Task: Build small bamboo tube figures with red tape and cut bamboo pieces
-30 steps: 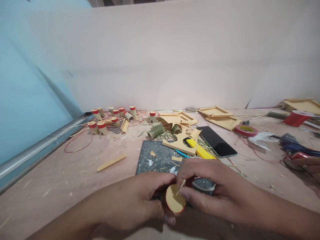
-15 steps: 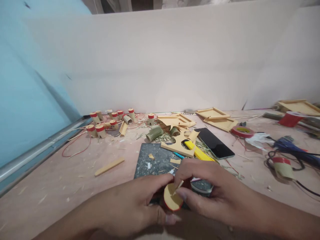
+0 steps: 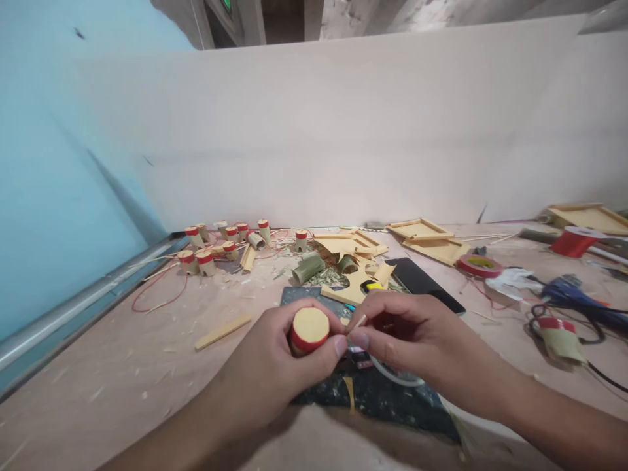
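My left hand (image 3: 289, 353) is closed around a small bamboo cylinder (image 3: 311, 327) with a pale round top and a red band at its rim. The top faces up toward me. Just to the right, my right hand (image 3: 407, 340) pinches a thin wooden stick (image 3: 359, 324) between thumb and forefinger. The stick is apart from the cylinder's top, and its lower end is close to the left fingertips. Below both hands lies a dark cutting mat (image 3: 387, 399), partly covered by them. A yellow cutter (image 3: 375, 286) shows only in part behind my right hand.
Several red-banded bamboo cylinders (image 3: 205, 263) with red string stand at the back left. A flat wood strip (image 3: 223, 331) lies left of the mat. Behind it are bamboo shavings, cut board scraps (image 3: 350, 288) and a black phone (image 3: 424, 284). Red tape (image 3: 479, 266) and cables are at the right.
The stick has come away from the cylinder's top in my right hand. My left hand has raised the cylinder and shifted it left. The view has tilted slightly upward.
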Available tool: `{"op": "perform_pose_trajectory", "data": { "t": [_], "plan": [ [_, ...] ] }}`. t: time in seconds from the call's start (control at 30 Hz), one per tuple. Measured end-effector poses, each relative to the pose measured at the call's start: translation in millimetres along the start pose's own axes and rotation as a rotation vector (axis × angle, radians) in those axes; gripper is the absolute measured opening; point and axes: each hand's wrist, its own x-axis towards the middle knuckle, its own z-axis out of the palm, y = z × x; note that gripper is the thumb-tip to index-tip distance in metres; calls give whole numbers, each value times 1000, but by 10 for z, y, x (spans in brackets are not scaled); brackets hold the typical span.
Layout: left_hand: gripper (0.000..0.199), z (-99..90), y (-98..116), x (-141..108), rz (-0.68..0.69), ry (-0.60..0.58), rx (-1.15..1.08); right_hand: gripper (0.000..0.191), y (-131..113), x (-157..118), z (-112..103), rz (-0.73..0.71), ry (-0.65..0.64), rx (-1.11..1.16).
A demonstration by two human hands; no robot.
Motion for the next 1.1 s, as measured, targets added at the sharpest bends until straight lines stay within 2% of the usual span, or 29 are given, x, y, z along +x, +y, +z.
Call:
{"op": "perform_pose_trajectory", "data": {
  "t": [0.1,0.17,0.23,0.3,0.33,0.37,0.5,0.63,0.77,0.83,0.9,0.97,1.03,1.07,1.1],
  "plan": [
    [20,2,1,-20,-23,-31,-11,23,15,-24,-8,-24,-9,-14],
    [21,-8,1,-29,-33,-38,-14,20,8,-26,-56,-42,-26,-115],
    [20,-29,3,-29,-32,-4,1,18,24,-4,-116,-72,-66,-397],
    [20,-56,5,-19,-32,42,19,29,83,39,-156,-97,-167,-797],
    [21,-69,6,-10,-33,58,27,25,124,64,-162,-88,-208,-863],
    [22,-78,5,-1,-32,67,30,20,166,87,-158,-77,-237,-897],
    [23,-87,-7,21,-18,71,20,17,213,130,-93,-42,-283,-956],
    [22,-84,-27,24,0,73,25,18,73,135,-77,-31,-342,-933],
    [20,-99,-17,7,47,130,58,21,-51,225,-124,-46,-342,-828],
    [21,-96,20,-20,60,174,38,12,-106,295,-159,-53,-320,-720],
    [23,-82,68,-55,66,218,-6,19,-166,344,-236,-73,-275,-595],
    [23,-66,106,-83,68,251,-45,28,-212,341,-414,-105,-178,-472],
    [23,-60,113,-98,76,252,-50,34,-219,277,-744,-128,9,-271],
    [23,-63,104,-99,84,241,-44,38,-201,227,-965,-128,130,-244],
    [23,-69,90,-99,94,229,-39,51,-170,169,-1211,-151,254,-325]
  ]
}}
